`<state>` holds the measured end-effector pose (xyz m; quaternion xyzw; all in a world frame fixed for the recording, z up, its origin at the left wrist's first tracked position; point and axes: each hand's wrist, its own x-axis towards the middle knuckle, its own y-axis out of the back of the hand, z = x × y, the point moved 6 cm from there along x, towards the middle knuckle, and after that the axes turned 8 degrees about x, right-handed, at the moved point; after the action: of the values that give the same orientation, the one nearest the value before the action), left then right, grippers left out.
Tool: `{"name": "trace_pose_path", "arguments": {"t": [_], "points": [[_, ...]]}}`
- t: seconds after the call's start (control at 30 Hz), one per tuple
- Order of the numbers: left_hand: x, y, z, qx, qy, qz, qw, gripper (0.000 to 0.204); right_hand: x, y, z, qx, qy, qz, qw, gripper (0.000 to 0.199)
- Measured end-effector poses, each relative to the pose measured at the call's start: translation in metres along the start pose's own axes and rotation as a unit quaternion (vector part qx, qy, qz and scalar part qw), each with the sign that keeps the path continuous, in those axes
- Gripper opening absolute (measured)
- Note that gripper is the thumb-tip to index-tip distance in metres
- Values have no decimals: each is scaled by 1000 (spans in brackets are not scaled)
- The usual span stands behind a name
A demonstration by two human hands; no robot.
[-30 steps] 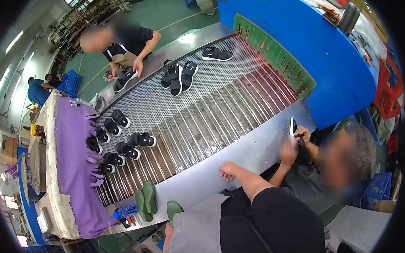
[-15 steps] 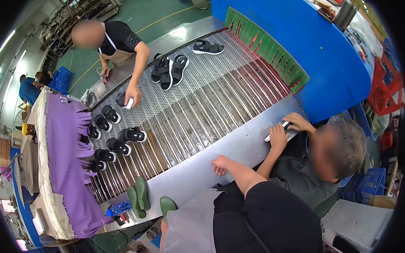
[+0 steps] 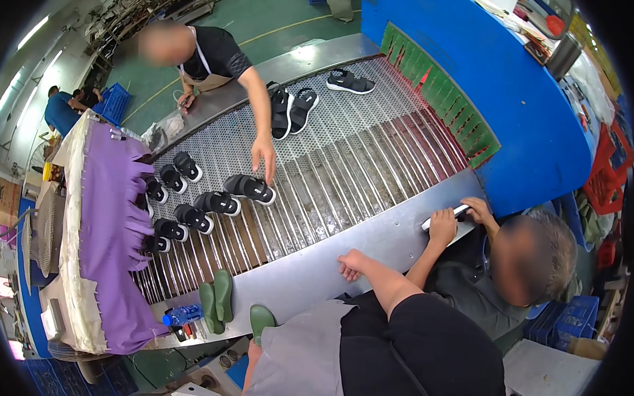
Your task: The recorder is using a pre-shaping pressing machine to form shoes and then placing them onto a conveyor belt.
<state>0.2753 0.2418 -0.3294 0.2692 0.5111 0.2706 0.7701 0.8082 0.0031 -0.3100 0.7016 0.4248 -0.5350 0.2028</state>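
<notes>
Had the right hand [image 3: 353, 263] set down on the steel ledge [image 3: 313, 279] beside the roller conveyor [image 3: 347, 164], fingers half curled, knuckles up, gripping nothing; could not see the left hand anywhere in the view, so could not tell its state.

Found that ledge running along the near side of the rollers, from the purple fringed curtain [image 3: 106, 238] at the left to the blue machine housing [image 3: 478, 77] at the right; noted two green shoe forms [image 3: 213, 303] lying on it to the left of the hand, a third green form [image 3: 259, 317] at its near edge, and a blue bottle [image 3: 182, 314] further left.

Saw black sandals [image 3: 218, 203] spread over the rollers, well apart from the resting hand; saw a co-worker's hand [image 3: 264, 157] stretched from the far side, just above the nearest sandal [image 3: 250, 188]; saw a seated person's two hands [image 3: 443, 225] at the ledge's right end, closed on a white-edged piece [image 3: 449, 214].

Judged this a waiting stance at the belt rather than a grasp: nothing held, nothing touched but bare metal. Judged that any pick from here would call for uncurling the fingers and a long reach over the ledge onto the rollers, clear of the co-worker's arm.
</notes>
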Motion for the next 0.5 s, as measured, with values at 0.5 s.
{"name": "trace_pose_path", "arguments": {"t": [0.5], "points": [[24, -18, -11, -89, -173, 23, 981, 59, 16, 1, 5, 8, -15, -5, 1000, 50]]}}
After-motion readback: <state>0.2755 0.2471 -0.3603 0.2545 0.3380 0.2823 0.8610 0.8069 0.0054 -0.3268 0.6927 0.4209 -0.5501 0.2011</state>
